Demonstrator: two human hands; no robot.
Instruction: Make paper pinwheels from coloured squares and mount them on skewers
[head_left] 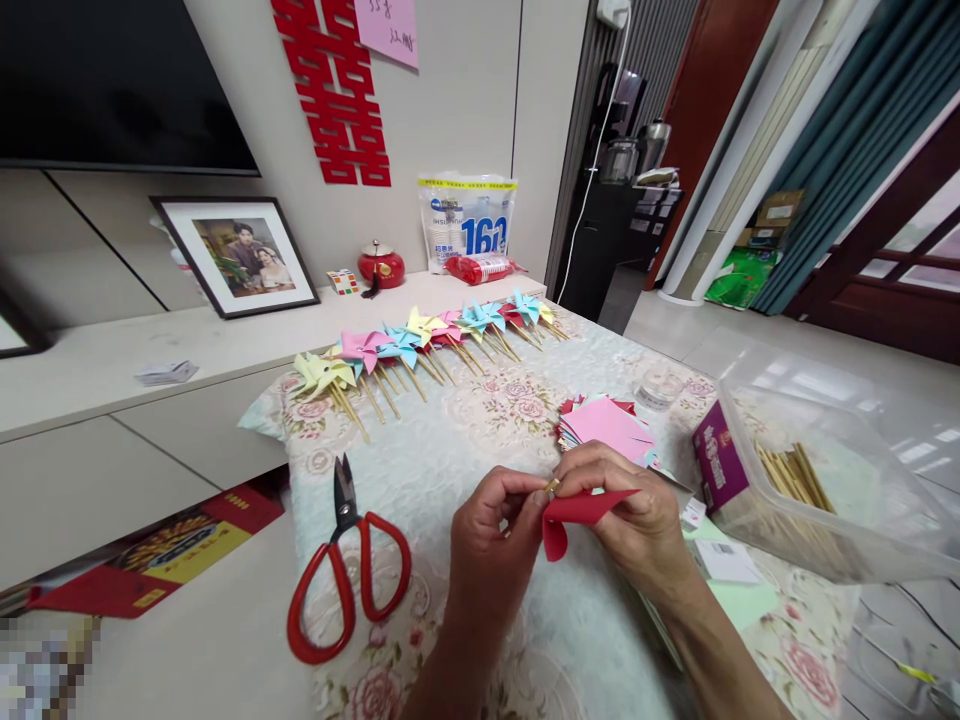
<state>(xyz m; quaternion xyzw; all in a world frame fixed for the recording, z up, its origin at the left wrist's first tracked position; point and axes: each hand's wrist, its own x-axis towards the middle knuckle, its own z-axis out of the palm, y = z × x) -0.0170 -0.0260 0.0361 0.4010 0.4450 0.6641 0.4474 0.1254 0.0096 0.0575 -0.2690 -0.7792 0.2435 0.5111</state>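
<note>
Now you are folding a red paper [581, 507] pinwheel over the table [465, 440] | both hands pinching: left hand [491, 545] and right hand [637, 520] gripping paper and a small gold pin [552, 487] | next likely needing steady centring on the pin | bag [466, 222] reading "160" | pink note [387, 28] illegible

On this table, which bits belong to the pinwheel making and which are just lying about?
In use: red paper pinched by left hand and right hand; pink paper stack; stick box; scissors; finished pinwheels.

Lying about: framed photo; cup pack; red pot; puzzle cube.
</note>
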